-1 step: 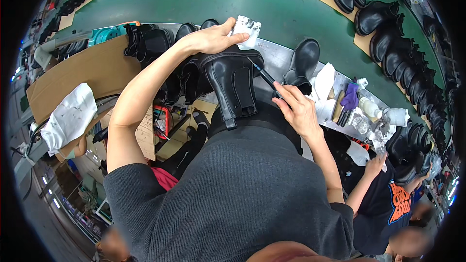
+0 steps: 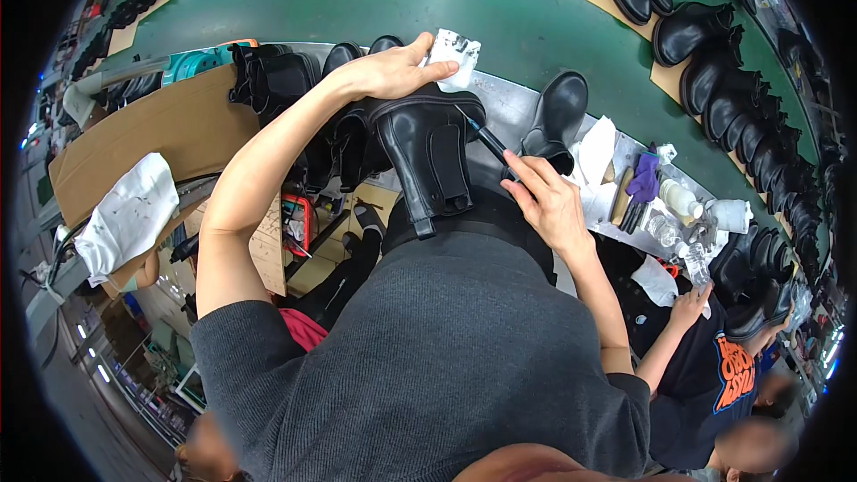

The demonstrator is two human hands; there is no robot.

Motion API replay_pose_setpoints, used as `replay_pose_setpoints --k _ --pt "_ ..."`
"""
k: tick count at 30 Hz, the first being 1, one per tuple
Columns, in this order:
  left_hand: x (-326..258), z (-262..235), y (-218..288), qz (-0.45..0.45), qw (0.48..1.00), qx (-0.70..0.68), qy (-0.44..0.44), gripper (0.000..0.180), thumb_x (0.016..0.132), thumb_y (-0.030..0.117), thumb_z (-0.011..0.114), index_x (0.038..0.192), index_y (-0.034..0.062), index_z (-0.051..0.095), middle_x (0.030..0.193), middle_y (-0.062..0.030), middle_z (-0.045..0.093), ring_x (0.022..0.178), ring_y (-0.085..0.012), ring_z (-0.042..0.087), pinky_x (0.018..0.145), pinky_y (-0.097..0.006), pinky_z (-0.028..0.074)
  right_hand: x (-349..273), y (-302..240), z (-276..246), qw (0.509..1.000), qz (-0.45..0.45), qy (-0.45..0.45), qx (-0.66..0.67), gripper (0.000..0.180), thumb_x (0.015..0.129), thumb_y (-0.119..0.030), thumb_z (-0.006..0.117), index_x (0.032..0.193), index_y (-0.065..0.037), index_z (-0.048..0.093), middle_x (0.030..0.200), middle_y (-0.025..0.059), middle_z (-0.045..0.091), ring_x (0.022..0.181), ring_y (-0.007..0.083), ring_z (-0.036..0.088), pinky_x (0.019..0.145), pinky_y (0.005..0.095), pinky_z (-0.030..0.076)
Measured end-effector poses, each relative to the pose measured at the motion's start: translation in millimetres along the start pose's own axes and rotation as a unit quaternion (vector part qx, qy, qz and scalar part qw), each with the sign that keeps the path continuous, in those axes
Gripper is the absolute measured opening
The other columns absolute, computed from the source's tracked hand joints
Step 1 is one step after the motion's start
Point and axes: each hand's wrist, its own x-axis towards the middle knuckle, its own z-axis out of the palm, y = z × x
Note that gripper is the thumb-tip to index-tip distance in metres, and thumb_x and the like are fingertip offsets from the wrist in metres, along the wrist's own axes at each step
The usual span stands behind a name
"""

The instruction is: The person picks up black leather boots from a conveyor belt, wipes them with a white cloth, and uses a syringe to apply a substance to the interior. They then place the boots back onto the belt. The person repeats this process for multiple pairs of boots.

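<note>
In the head view, the left hand (image 2: 399, 73) curls partly closed over the sole of a black Chelsea boot (image 2: 411, 147), pinching a smudged white cloth (image 2: 460, 52) by its thumb. The right hand (image 2: 549, 205) closes its fingers on a slim pen-like tool (image 2: 489, 140), tip by the welt. The boot sits at the near edge of the counter (image 2: 511, 107), shaft bodyward; if it rolled under that loose hold, the tip could skid and mark the leather.

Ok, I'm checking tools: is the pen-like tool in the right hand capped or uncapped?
Uncapped: the pen-like tool shows a thin bare tip pointing at the black ankle boot.
</note>
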Motion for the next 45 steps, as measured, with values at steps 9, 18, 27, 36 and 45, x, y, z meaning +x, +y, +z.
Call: replay_pose_setpoints --k 9,18,27,36,45 --pt "1 -2 5 -0.004 1.000 0.008 -0.010 0.074 0.091 0.061 0.039 0.123 -0.0062 0.037 0.120 -0.0351 0.052 0.118 -0.0423 0.050 0.100 -0.041 0.037 15 2 -18 0.999 -0.019 -0.025 -0.027 0.037 0.077 -0.007 0.068 0.113 -0.011 0.063 0.089 0.0063 0.061 0.066 0.0256 0.064 0.057 0.0354 0.052" --pt "0 -4 12 -0.034 0.999 0.012 -0.027 0.068 0.094 0.056 0.039 0.129 -0.0021 0.035 0.126 -0.0296 0.051 0.122 -0.0384 0.047 0.102 -0.041 0.035 15 -2 -17 0.996 0.055 -0.004 0.067 0.032 0.075 -0.008 0.067 0.107 -0.006 0.066 0.084 0.0117 0.065 0.069 0.0297 0.065 0.062 0.0358 0.053" --pt "0 -3 11 -0.022 1.000 0.012 -0.008 0.072 0.091 0.059 0.041 0.122 -0.0065 0.039 0.120 -0.0333 0.053 0.119 -0.0410 0.050 0.100 -0.041 0.038 -1 -8 -9 0.989 0.105 0.016 0.103 0.034 0.075 -0.006 0.067 0.109 -0.005 0.066 0.088 0.0138 0.066 0.076 0.0312 0.066 0.068 0.0356 0.053" --pt "-1 -5 18 -0.029 0.999 0.011 -0.030 0.069 0.094 0.055 0.040 0.130 -0.0037 0.033 0.125 -0.0314 0.050 0.123 -0.0390 0.046 0.102 -0.041 0.034 -13 -15 -18 0.984 0.133 0.026 0.117 0.035 0.075 -0.006 0.068 0.110 -0.005 0.066 0.086 0.0134 0.066 0.076 0.0270 0.067 0.069 0.0328 0.052" --pt "-7 -6 26 -0.026 0.998 0.028 -0.048 0.076 0.094 0.057 0.037 0.137 -0.0049 0.025 0.130 -0.0325 0.045 0.126 -0.0390 0.043 0.104 -0.039 0.033 7 -7 -16 0.976 0.100 0.142 0.132 0.037 0.076 -0.006 0.071 0.112 -0.004 0.065 0.089 0.0140 0.066 0.077 0.0242 0.064 0.070 0.0308 0.050"
